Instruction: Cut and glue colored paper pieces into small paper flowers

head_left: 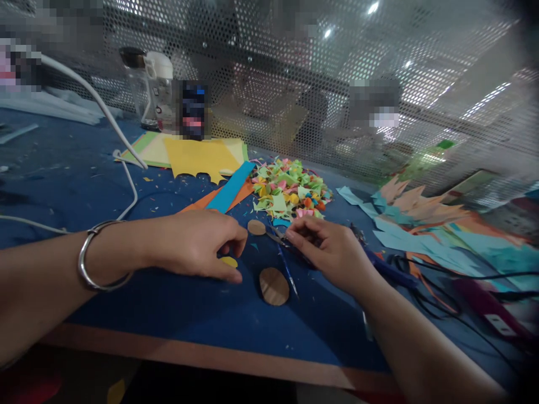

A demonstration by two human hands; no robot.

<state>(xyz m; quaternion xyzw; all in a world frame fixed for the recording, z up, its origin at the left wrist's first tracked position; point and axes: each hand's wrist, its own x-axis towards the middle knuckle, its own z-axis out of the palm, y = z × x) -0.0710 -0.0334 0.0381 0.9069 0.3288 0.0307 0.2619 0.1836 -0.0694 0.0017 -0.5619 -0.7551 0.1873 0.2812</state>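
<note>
My left hand (pixel 206 241), with a silver bangle on its wrist, hovers over the blue table with thumb and fingers apart. Beside its thumb shows a small yellow paper disc (pixel 229 261). My right hand (pixel 330 247) has its fingers pinched together at slim metal blades (pixel 277 235) that look like scissors; their handles are mostly hidden by the hand. Between my hands lie a small brown oval piece (pixel 256 227) and a larger brown oval with a wood-like grain (pixel 274 286). A thin blue pen-like stick (pixel 288 272) lies alongside the larger oval.
Behind my hands is a heap of colourful paper scraps (pixel 290 188), with a blue paper strip (pixel 231 188) and yellow sheets (pixel 206 154) to its left. A phone (pixel 193 112) and bottles (pixel 162 92) stand at the back. Cables and a purple power strip (pixel 492 314) lie right.
</note>
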